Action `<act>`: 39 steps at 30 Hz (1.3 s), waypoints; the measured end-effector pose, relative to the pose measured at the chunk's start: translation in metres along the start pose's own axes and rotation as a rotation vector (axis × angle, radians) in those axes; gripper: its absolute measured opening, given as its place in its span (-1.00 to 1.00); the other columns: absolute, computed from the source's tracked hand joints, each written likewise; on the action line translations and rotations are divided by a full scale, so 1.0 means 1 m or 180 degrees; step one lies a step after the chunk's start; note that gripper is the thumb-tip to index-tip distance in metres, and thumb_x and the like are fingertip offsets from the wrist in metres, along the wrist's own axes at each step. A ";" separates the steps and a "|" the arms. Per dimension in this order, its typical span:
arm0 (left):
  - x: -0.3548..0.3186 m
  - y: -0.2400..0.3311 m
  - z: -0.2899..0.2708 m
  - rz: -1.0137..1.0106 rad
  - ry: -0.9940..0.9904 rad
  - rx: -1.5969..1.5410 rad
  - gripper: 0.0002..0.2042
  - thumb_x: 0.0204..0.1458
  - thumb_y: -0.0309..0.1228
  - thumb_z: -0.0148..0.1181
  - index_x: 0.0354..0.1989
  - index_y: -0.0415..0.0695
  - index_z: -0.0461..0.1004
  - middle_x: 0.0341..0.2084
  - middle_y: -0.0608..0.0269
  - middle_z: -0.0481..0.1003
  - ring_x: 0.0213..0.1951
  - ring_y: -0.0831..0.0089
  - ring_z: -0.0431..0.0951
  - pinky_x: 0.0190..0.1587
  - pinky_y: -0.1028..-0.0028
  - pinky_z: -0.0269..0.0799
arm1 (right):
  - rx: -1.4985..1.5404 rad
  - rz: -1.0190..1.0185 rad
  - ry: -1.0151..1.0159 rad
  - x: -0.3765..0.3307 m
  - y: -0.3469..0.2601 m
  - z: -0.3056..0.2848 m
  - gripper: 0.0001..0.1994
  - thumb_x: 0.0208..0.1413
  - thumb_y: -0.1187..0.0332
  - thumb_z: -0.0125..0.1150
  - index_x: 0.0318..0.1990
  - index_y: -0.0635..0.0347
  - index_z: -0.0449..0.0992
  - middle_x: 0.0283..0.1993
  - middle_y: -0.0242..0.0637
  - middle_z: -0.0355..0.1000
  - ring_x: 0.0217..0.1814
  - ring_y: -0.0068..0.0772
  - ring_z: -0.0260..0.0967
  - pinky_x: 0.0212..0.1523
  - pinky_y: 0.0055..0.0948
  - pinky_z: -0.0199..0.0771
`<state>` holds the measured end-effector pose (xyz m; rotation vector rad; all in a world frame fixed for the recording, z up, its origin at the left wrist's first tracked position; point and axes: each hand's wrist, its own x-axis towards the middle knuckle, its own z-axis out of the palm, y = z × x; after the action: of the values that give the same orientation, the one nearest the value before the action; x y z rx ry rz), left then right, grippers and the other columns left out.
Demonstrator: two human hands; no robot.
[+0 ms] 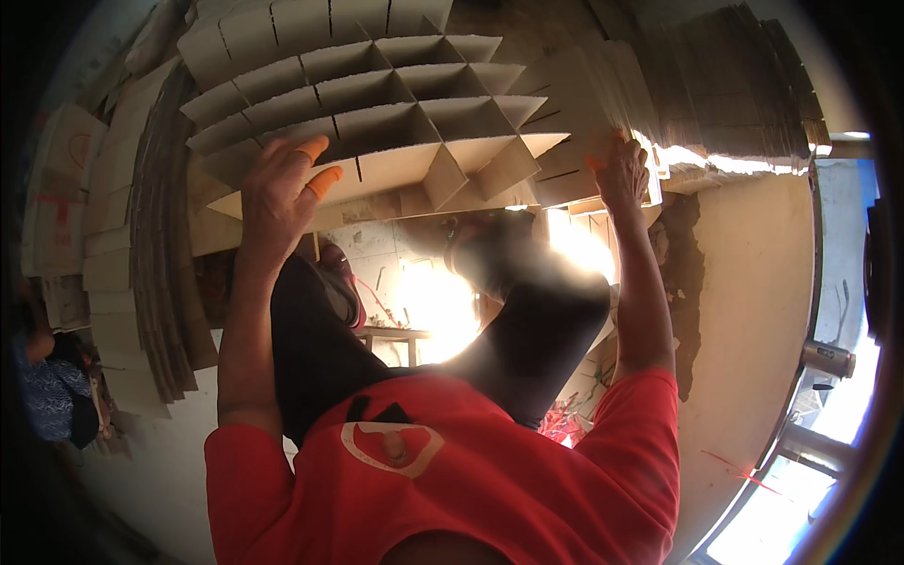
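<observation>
A partition grid (405, 113) of interlocked brown cardboard strips stands in front of me, its slotted strips upright and crossing in several cells. My left hand (278, 198) is at the left part of its nearest strip. Orange finger covers sit on its thumb and forefinger, which are apart, while the other fingers curl; I see no strip pinched between them. To the right of the grid, my right hand (622, 177), also with orange finger covers, has its fingers bent over the edge of a slotted cardboard strip (557, 176) lying flat. Its grip is partly hidden by glare and blur.
Stacked cardboard sheets (141, 226) stand on the left, and another stack (739, 89) lies at the far right. A cardboard box (58, 198) is at the left edge. Another person (58, 391) sits at far left. Bright sunlight falls on the floor between my legs.
</observation>
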<state>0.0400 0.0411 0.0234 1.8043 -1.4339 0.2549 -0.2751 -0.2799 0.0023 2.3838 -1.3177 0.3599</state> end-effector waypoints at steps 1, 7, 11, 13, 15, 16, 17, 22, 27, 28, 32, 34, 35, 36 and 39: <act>-0.003 -0.002 -0.002 -0.0160 -0.0045 -0.0016 -0.70 -0.24 -0.52 0.38 -0.28 -0.29 0.51 -0.37 0.07 0.53 -0.29 0.20 0.51 -0.25 0.33 0.44 | 0.0160 -0.0064 -0.0116 0.001 0.005 0.001 -0.61 -0.03 0.25 0.24 -0.03 0.13 0.36 -0.18 -0.07 0.39 -0.14 0.01 0.37 -0.25 -0.11 0.43; -0.011 -0.008 -0.014 -0.0401 -0.0075 -0.0021 -0.72 -0.22 -0.49 0.37 -0.29 -0.30 0.52 -0.39 0.08 0.53 -0.31 0.22 0.50 -0.27 0.34 0.42 | 0.1048 0.0208 -0.0229 0.019 0.035 0.011 -0.81 -0.01 0.38 0.15 -0.26 0.15 0.30 -0.39 -0.02 0.47 -0.32 0.12 0.42 -0.33 -0.03 0.32; -0.017 -0.014 -0.017 -0.0425 -0.0049 0.0018 -0.72 -0.24 -0.50 0.37 -0.30 -0.29 0.52 -0.42 0.10 0.54 -0.31 0.23 0.50 -0.27 0.35 0.41 | 0.0918 0.1011 0.0100 0.022 0.010 -0.028 -0.78 0.08 0.39 0.08 -0.14 0.09 0.22 -0.31 -0.11 0.51 -0.25 0.15 0.43 -0.29 -0.02 0.34; -0.019 -0.016 -0.016 -0.0256 0.0018 0.0055 -0.72 -0.25 -0.50 0.37 -0.31 -0.29 0.52 -0.42 0.11 0.54 -0.32 0.23 0.50 -0.27 0.35 0.41 | 0.1256 0.0787 0.0415 0.021 -0.019 -0.078 -0.77 0.19 0.37 -0.02 -0.02 0.06 0.18 -0.23 -0.16 0.52 -0.18 0.09 0.44 -0.27 -0.10 0.40; -0.018 -0.017 -0.011 -0.0108 0.0018 0.0035 -0.72 -0.27 -0.50 0.37 -0.32 -0.28 0.52 -0.43 0.12 0.54 -0.34 0.22 0.50 -0.27 0.33 0.41 | 0.1970 -0.0031 0.1309 0.026 -0.033 -0.108 -0.65 0.14 0.42 0.11 0.09 0.13 0.29 -0.11 -0.18 0.49 -0.09 -0.17 0.46 -0.17 -0.32 0.46; -0.017 -0.017 -0.009 -0.0045 0.0024 0.0036 -0.72 -0.28 -0.50 0.37 -0.33 -0.28 0.52 -0.44 0.12 0.54 -0.35 0.22 0.50 -0.26 0.31 0.40 | 0.2250 -0.0504 0.1824 0.030 -0.051 -0.128 -0.60 0.09 0.45 0.20 0.11 0.17 0.35 -0.02 -0.18 0.45 -0.03 -0.32 0.46 -0.09 -0.39 0.46; -0.018 -0.017 -0.010 -0.0058 -0.0041 0.0010 -0.75 -0.29 -0.52 0.36 -0.36 -0.27 0.53 -0.45 0.12 0.54 -0.37 0.21 0.50 -0.27 0.30 0.40 | 0.2647 -0.0647 0.1502 0.030 -0.068 -0.145 -0.55 0.06 0.49 0.22 0.14 0.19 0.32 -0.01 -0.22 0.45 -0.03 -0.40 0.43 -0.07 -0.46 0.44; -0.022 -0.024 -0.002 -0.0192 -0.0047 -0.0088 -0.83 -0.27 -0.55 0.32 -0.43 -0.24 0.53 -0.50 0.15 0.54 -0.42 0.22 0.48 -0.29 0.31 0.40 | 0.3726 -0.0714 -0.0392 0.026 -0.137 -0.181 -0.40 0.00 0.57 0.27 0.25 0.29 0.22 0.03 -0.27 0.43 -0.03 -0.58 0.35 -0.02 -0.60 0.38; -0.021 -0.021 0.000 -0.0245 -0.0017 -0.0213 -0.88 -0.24 -0.57 0.29 -0.47 -0.23 0.52 -0.53 0.17 0.54 -0.45 0.22 0.47 -0.32 0.32 0.39 | 0.3892 -0.1221 -0.0541 0.036 -0.172 -0.173 -0.39 0.00 0.59 0.26 0.25 0.29 0.20 0.04 -0.22 0.42 -0.02 -0.61 0.32 -0.01 -0.60 0.38; -0.021 -0.021 0.001 -0.0254 -0.0013 -0.0249 -0.89 -0.23 -0.57 0.28 -0.48 -0.23 0.51 -0.52 0.17 0.54 -0.45 0.22 0.47 -0.32 0.32 0.39 | 0.3756 -0.1312 -0.0527 0.038 -0.176 -0.172 -0.39 0.00 0.60 0.26 0.25 0.30 0.20 0.04 -0.21 0.42 -0.01 -0.62 0.32 -0.01 -0.60 0.38; -0.022 -0.026 0.001 -0.0194 -0.0053 -0.0194 -0.87 -0.22 -0.57 0.30 -0.44 -0.22 0.51 -0.50 0.15 0.54 -0.45 0.21 0.45 -0.36 0.31 0.39 | 0.3707 -0.1221 -0.0771 0.043 -0.183 -0.178 -0.38 0.00 0.60 0.26 0.25 0.32 0.19 0.07 -0.21 0.40 0.00 -0.60 0.31 0.02 -0.60 0.37; -0.023 -0.028 0.001 -0.0218 -0.0065 -0.0185 -0.87 -0.21 -0.57 0.29 -0.44 -0.22 0.50 -0.49 0.15 0.54 -0.44 0.20 0.45 -0.35 0.30 0.39 | 0.3938 -0.1228 -0.0897 0.043 -0.186 -0.185 -0.38 -0.01 0.60 0.26 0.25 0.32 0.19 0.07 -0.21 0.40 0.00 -0.59 0.31 0.03 -0.60 0.37; -0.023 -0.028 0.002 -0.0217 -0.0072 -0.0191 -0.87 -0.21 -0.58 0.28 -0.44 -0.22 0.49 -0.49 0.15 0.54 -0.43 0.19 0.45 -0.34 0.30 0.39 | 0.3914 -0.1312 -0.0700 0.043 -0.186 -0.182 -0.40 -0.03 0.58 0.28 0.22 0.35 0.23 0.02 -0.15 0.43 -0.06 -0.57 0.36 -0.04 -0.57 0.40; -0.022 -0.028 0.002 -0.0200 -0.0050 -0.0184 -0.88 -0.21 -0.58 0.28 -0.45 -0.22 0.49 -0.49 0.15 0.54 -0.43 0.18 0.46 -0.34 0.30 0.39 | 0.3888 -0.1396 -0.0503 0.045 -0.186 -0.176 -0.41 -0.06 0.56 0.30 0.19 0.38 0.26 -0.03 -0.08 0.46 -0.11 -0.54 0.40 -0.10 -0.54 0.42; -0.022 -0.030 0.004 -0.0159 -0.0006 -0.0176 -0.88 -0.21 -0.57 0.28 -0.46 -0.22 0.48 -0.49 0.14 0.54 -0.43 0.17 0.47 -0.33 0.28 0.40 | 0.3894 -0.1446 -0.0420 0.045 -0.190 -0.170 -0.42 -0.08 0.53 0.31 0.16 0.39 0.30 -0.09 -0.03 0.49 -0.18 -0.52 0.44 -0.17 -0.52 0.45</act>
<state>0.0579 0.0560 -0.0058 1.7934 -1.3821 0.1864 -0.0962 -0.1450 0.1315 3.6096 -0.5337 1.1149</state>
